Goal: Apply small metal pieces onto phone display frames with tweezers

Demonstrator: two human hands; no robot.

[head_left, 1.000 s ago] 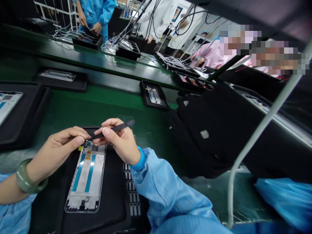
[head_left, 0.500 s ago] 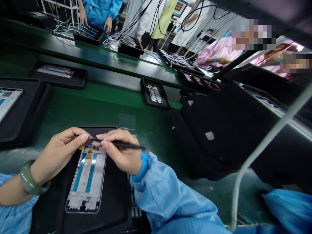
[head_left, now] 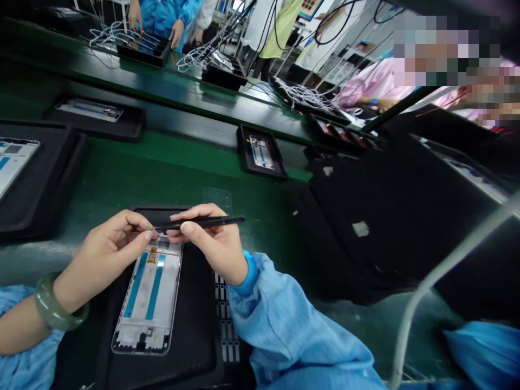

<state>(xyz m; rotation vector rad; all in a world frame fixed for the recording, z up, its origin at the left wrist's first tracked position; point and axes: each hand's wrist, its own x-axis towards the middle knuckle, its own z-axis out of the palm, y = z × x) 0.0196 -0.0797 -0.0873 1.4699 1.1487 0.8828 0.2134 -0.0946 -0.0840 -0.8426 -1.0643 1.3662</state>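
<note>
A silver phone frame [head_left: 148, 300] with two blue strips lies in a black tray [head_left: 190, 325] in front of me. My right hand [head_left: 213, 246] grips black tweezers [head_left: 203, 222], held nearly level, tips pointing left over the frame's top end. My left hand [head_left: 109, 254], a green bangle on its wrist, has its fingers pinched together right at the tweezer tips, just above the frame's upper edge. Whatever sits between finger and tips is too small to see.
More black trays with phone frames lie on the green belt: one at the far left [head_left: 24, 173], one behind it [head_left: 91, 116], one in the middle [head_left: 260, 154]. A dark black mat [head_left: 365, 227] lies to the right. Other people work at cable-strewn trays across the line.
The tweezers went from tilted up at the back to nearly level. Both hands stayed over the frame's top end, shifting slightly. The view drifted a little.
</note>
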